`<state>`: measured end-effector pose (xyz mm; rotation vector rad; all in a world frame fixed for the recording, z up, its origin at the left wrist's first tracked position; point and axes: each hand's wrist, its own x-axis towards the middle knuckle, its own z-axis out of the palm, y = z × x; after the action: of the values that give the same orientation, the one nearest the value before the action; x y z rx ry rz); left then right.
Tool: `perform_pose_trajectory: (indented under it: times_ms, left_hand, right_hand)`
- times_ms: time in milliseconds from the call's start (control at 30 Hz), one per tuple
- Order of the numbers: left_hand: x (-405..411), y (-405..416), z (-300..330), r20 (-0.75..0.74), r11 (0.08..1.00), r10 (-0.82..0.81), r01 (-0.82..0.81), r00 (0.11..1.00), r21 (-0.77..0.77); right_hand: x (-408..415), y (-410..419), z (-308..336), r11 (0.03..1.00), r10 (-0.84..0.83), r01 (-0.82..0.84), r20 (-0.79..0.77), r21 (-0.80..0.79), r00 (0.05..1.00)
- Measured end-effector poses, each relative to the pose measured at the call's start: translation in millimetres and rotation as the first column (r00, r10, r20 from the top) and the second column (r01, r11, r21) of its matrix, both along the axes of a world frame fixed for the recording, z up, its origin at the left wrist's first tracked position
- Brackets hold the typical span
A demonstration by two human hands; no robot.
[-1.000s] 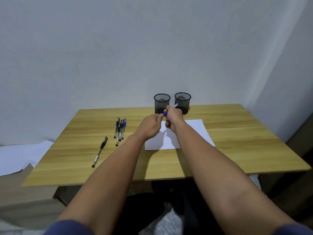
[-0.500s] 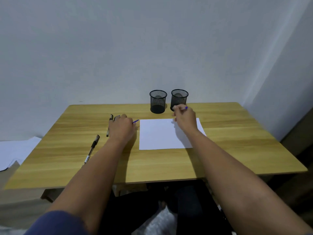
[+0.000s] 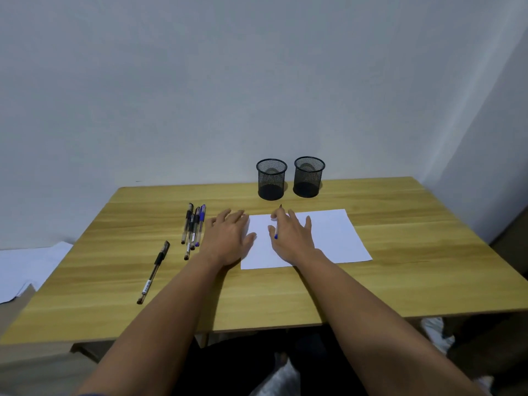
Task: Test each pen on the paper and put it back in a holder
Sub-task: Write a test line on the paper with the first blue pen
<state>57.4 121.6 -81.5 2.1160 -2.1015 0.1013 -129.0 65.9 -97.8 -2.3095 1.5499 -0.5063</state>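
Here, a blue-ended pen (image 3: pixel 277 226) lay in the right hand (image 3: pixel 291 238), near the middle of the frame, over the left part of the white paper (image 3: pixel 328 238). Its dark tip stuck out beyond the fingers toward the holders, and its blue end showed by the thumb. The fingers looked mostly extended over the sheet with the pen held between thumb and forefinger — how firmly, I could not tell.

The left hand (image 3: pixel 228 238) lay flat just left of centre, fingers straight and spread, palm down across the paper's left edge and the wooden table (image 3: pixel 400 281), holding nothing.

Just left of that hand lay a cluster of pens (image 3: pixel 193 227), side by side and roughly parallel, pointing toward the far edge; one had a blue cap. Further toward the lower left, a single black pen (image 3: pixel 153 272) lay apart from the cluster, slanted on the tabletop.

Beyond the paper, above centre, stood two black mesh holders — the left holder (image 3: pixel 271 179) and the right holder (image 3: pixel 309 176) — upright, close together but not touching, with no pens seen standing in them.

At the left edge of the frame, below the table's level, some white sheets (image 3: pixel 25 267) lay spread out. A pale wall (image 3: pixel 257 81) filled the upper frame.
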Motion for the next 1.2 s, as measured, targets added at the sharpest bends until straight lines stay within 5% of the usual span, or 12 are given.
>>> perform_pose_trajectory:
  times_ms: [867, 967, 1033, 1100, 1200]
  left_hand:
    - [18, -3, -14, -0.068, 0.987, -0.086, 0.094, 0.994, 0.132]
    - [18, -3, -19, -0.102, 0.993, -0.075, 0.084, 0.992, 0.081]
    - [18, -4, -22, -0.118, 0.995, -0.074, 0.082, 0.990, 0.060]
    - [19, -4, -22, -0.129, 0.995, -0.074, 0.081, 0.989, 0.050]
    - [19, -4, -23, -0.151, 0.997, -0.068, 0.074, 0.986, 0.033]
  right_hand:
    - [-27, -8, -7, 1.000, 0.003, -0.003, -0.006, -0.020, 1.000]
    - [-27, -9, -4, 0.974, 0.046, -0.006, 0.169, -0.227, 0.985]
    - [-25, -6, 2, 0.964, 0.061, 0.056, 0.419, -0.261, 0.906]
    - [-13, -5, 14, 0.995, -0.011, 0.079, 0.703, -0.064, 0.711]
    - [14, -18, 24, 0.991, -0.129, 0.048, 0.855, 0.121, 0.502]
